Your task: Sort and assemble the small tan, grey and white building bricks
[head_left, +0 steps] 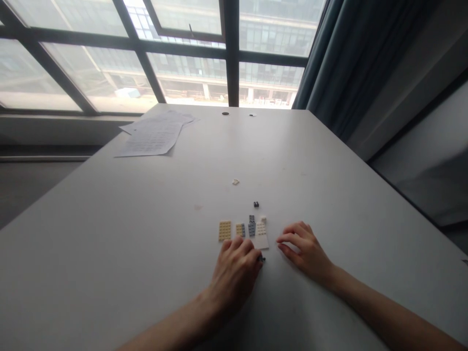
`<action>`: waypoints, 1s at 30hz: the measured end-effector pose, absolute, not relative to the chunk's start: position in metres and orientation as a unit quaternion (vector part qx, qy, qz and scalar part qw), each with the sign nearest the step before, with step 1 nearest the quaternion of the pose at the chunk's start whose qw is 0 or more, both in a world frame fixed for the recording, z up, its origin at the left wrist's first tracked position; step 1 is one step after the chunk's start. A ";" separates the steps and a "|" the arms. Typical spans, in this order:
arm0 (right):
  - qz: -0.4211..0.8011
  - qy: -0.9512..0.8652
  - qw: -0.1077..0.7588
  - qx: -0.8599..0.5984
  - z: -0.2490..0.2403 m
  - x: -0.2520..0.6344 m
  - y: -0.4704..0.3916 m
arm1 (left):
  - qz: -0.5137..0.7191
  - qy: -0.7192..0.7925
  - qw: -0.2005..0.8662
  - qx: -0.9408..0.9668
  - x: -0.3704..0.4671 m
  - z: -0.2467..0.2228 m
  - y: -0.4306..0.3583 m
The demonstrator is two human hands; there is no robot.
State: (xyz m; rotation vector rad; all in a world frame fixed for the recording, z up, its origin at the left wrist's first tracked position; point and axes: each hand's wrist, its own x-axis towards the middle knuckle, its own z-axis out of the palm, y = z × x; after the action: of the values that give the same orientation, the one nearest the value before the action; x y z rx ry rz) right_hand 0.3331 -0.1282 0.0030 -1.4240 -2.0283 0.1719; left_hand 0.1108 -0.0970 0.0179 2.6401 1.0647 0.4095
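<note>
Closed at the fingertips, my left hand (237,265) grips a small dark piece (261,259) near the table's front. My right hand (300,246) rests to the right with its fingers curled and apart, nothing between them. Beyond my left hand lie a tan studded plate (224,230), a smaller tan and grey plate (240,230), a dark grey plate (252,230) and a white piece (262,240) with studs on its far part. A small black piece (256,204) sits farther back, and a small cream piece (236,182) lies beyond it.
The white table (146,243) carries printed papers (151,139) at the back left. Two round holes (225,113) are near its far edge. Windows stand behind it, with a dark blue curtain (336,63) on the right.
</note>
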 end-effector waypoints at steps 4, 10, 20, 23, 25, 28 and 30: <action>0.069 -0.799 0.321 -0.504 0.003 0.327 -0.135 | 0.146 0.383 0.145 0.901 0.112 0.019 -0.098; 0.051 -0.824 0.307 -0.473 0.003 0.314 -0.139 | 0.180 0.370 0.118 0.904 0.101 0.020 -0.097; 0.039 -0.839 0.275 -0.468 0.006 0.300 -0.131 | 0.194 0.353 0.102 0.909 0.093 0.015 -0.096; 0.036 -0.844 0.266 -0.465 0.005 0.298 -0.130 | 0.194 0.356 0.100 0.909 0.093 0.015 -0.095; 0.036 -0.845 0.260 -0.466 0.004 0.297 -0.129 | 0.198 0.356 0.099 0.908 0.093 0.015 -0.095; 0.037 -0.845 0.259 -0.467 0.004 0.296 -0.129 | 0.197 0.358 0.098 0.907 0.093 0.013 -0.095; 0.038 -0.844 0.262 -0.467 0.003 0.295 -0.130 | 0.197 0.361 0.099 0.906 0.094 0.012 -0.095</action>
State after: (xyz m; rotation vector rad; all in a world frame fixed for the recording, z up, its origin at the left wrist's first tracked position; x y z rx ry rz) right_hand 0.2952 -0.1296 0.0031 -1.2644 -2.2835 0.1033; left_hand 0.0935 -0.0952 0.0124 2.6809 1.0682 0.5815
